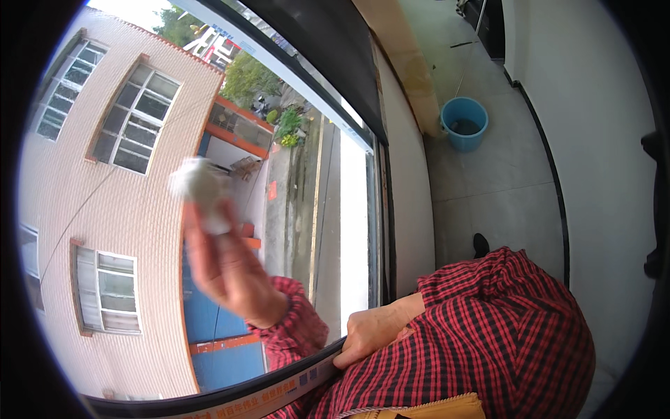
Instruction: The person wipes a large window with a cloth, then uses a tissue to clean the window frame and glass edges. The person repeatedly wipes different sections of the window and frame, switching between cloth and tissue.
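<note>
My left hand (230, 267) is raised beyond the black window frame (293, 377), its sleeve passing behind that edge. Between its fingers is a wadded white cloth or paper (201, 180), blurred by motion. Whether glass lies between this hand and me, I cannot tell. Lower down, my right hand (369, 327) grips the corner of the frame, its thumb over the strip that bears printed writing. Both sleeves are red and black check. Some of the left arm is hidden by the frame.
A blue bucket (465, 125) with dark liquid stands on the grey tiled floor (492, 209), a thin pole (471, 50) above it. A white wall (591, 157) rises at right. Outside are a street (327, 199) and a tiled building (172, 209). One dark shoe (480, 245) shows.
</note>
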`<state>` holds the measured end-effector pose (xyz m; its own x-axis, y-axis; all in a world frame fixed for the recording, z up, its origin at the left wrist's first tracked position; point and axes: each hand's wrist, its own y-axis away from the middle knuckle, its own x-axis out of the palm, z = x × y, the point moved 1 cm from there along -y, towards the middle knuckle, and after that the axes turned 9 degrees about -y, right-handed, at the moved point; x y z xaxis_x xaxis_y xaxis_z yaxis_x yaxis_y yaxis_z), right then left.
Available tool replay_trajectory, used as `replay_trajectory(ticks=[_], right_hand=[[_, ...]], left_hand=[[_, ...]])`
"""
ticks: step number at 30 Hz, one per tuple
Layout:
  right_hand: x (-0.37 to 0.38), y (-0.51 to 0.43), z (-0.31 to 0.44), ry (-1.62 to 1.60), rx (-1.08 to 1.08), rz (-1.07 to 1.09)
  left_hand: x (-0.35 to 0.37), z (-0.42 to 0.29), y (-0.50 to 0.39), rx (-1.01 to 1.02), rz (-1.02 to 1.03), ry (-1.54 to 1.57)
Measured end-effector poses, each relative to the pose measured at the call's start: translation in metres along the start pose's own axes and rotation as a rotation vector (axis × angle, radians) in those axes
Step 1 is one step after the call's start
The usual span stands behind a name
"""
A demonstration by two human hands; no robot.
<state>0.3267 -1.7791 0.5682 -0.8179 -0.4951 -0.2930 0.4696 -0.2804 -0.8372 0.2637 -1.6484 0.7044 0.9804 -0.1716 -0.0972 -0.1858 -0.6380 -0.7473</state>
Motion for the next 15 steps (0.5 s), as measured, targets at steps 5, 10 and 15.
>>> replay_trajectory(ticks=[5,10,15], right_hand=[[0.011,0.010,-0.004,-0.079,0.042,-0.013],[0.013,0.010,0.002,-0.087,0.140,0.024],[0.012,0.007,-0.004,-0.042,0.131,0.018]], left_hand=[[-0.001,0.061,0.129,-0.372,0.694,-0.208],[-0.005,0.052,0.137,-0.665,0.753,-0.159],[-0.031,-0.021,0.032,-0.088,0.214,0.051]])
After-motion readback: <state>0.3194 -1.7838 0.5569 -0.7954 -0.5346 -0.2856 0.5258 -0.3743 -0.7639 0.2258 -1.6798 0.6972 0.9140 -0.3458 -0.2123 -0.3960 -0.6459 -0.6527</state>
